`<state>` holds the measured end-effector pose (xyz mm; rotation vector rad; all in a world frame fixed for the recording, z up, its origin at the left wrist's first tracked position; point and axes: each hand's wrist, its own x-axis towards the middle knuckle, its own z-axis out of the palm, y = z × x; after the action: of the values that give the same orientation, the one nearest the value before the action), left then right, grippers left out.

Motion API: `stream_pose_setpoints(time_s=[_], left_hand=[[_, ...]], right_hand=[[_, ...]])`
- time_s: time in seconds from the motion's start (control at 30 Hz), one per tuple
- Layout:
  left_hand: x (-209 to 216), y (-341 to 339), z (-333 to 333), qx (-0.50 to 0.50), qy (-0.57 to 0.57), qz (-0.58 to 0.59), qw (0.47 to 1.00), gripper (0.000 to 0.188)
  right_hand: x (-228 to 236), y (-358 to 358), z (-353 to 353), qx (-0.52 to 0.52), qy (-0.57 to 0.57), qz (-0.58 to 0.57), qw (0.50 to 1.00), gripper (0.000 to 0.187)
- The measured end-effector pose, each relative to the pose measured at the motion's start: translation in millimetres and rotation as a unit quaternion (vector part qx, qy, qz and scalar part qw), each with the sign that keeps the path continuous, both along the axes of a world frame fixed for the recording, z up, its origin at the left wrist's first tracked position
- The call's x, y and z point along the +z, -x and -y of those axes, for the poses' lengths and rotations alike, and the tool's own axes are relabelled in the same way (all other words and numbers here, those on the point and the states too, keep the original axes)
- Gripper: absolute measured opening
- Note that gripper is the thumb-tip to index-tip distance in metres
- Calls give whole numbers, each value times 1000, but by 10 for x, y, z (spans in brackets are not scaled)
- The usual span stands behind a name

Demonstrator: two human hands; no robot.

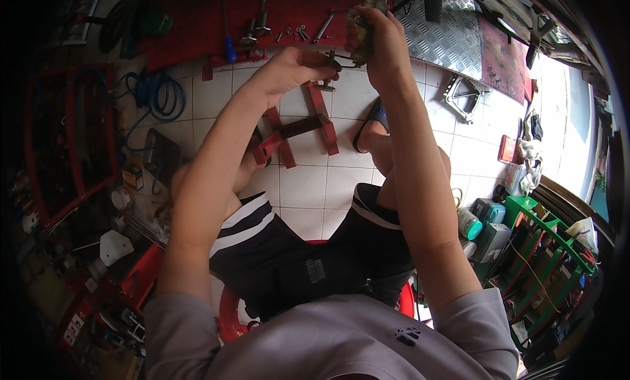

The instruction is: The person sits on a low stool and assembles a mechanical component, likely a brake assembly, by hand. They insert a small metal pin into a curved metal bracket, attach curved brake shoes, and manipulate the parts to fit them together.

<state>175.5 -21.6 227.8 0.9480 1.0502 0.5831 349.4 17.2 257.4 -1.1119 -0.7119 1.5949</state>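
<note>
Two hands are at work above the near edge of a red surface [197, 35]. The left hand [294, 68] pinches a small metal piece [332, 61] between thumb and fingers; the right hand [388, 48] is wrapped around a pale, blocky part [359, 37], raised just beside it. A thin rod spans the narrow gap between the two pieces, but whether it joins them I cannot tell.

The job looks part-way through. Several components lie apart: two stemmed metal parts [262, 24] and a scatter of small fasteners [300, 33] rest loose on the surface, none of them fitted to the held part. A wrench [323, 27] and a blue-handled screwdriver [230, 52] lie there too, both out of the hands, so the present step seems to be done by fingers alone. What probably remains is dealing with those loose pieces; whether the part is being taken down or built up, the view does not settle.
</note>
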Motion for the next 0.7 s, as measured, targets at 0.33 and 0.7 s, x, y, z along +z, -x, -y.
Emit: stream_pose_setpoints(time_s=[0.33,0.7], left_hand=[[54,31,-21,-9,28,7,1000,28],[2,16,-17,9,-15,-80,997,25]], right_hand=[[-15,-14,4,5,-5,1,1000,12],[1,0,2,-6,1,4,1000,13]])
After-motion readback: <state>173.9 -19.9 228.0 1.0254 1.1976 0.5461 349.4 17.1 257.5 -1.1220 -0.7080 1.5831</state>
